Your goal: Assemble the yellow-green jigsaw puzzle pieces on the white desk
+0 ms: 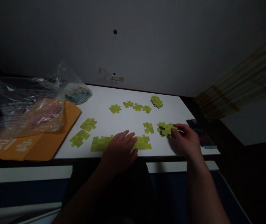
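Note:
My left hand [121, 147] lies with its fingers stretched out over a joined row of yellow-green puzzle pieces [143, 142] along the table's near edge, hiding the row's middle. To the right, my right hand [186, 138] pinches a yellow-green puzzle piece [168, 128] between thumb and fingers. That piece is just over a small pile of puzzle pieces [161, 128], partly covering it. Between the hands lies a single puzzle piece [149, 128]. Two more, an upper left piece [88, 124] and a lower left piece [80, 138], rest left of the row.
Several puzzle pieces [137, 107] form a loose arc farther back on the white table [123, 123], with a stacked pile [156, 101] at back right. A clear plastic bag [27, 105] lies over an orange package [69, 119] at left. A dark object [195, 126] sits at the right edge.

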Available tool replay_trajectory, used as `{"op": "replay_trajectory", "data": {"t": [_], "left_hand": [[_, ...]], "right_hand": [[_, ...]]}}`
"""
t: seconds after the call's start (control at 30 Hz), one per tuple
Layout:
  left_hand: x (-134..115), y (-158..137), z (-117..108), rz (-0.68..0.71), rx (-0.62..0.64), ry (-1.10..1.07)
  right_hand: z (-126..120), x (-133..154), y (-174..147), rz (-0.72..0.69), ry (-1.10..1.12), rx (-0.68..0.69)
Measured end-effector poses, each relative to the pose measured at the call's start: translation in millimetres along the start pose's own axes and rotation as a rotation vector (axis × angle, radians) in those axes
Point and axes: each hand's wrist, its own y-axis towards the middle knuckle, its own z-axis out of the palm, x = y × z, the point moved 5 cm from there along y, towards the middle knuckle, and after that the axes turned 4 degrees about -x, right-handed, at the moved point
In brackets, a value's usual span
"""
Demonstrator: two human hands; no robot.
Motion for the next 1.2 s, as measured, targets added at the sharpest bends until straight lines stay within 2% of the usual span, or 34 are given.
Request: {"op": "replay_trajectory", "data": {"t": [0.13, 0.2, 0.33, 0.4, 0.5, 0.6, 0.7, 0.87, 1.0, 1.2], "left_hand": [[0, -1, 0, -0.004, 0.011, -0.001], [0, -1, -1, -0.011, 0.020, -0.005], [0, -1, -1, -0.019, 0.024, -0.023], [0, -1, -1, -0.021, 0.018, -0.035], [0, -2, 0, -0.017, 0.016, -0.055], [0, -2, 0, -0.022, 0.021, -0.068], [0, -2, -1, -0.025, 0.019, -0.073], [-1, -1, -3, -0.035, 0.031, -0.080], [-2, -2, -3, -0.036, 0.034, -0.079], [-1, -2, -4, -0.041, 0.033, -0.081]], "right_hand": [[14, 11, 57, -0.076, -0.067, -0.081], [20, 16, 85, -0.108, -0.210, -0.078], [34, 23, 119, -0.126, -0.586, 0.056], [42, 33, 120, -0.185, -0.695, 0.066], [63, 54, 110, -0.286, -0.693, 0.094], [99, 73, 98, -0.343, -0.600, 0.265], [140, 89, 92, -0.475, -0.511, 0.426], [187, 98, 95, -0.572, -0.550, 0.519], [198, 98, 102, -0.534, -0.610, 0.539], [188, 95, 98, -0.429, -0.513, 0.627]]}}
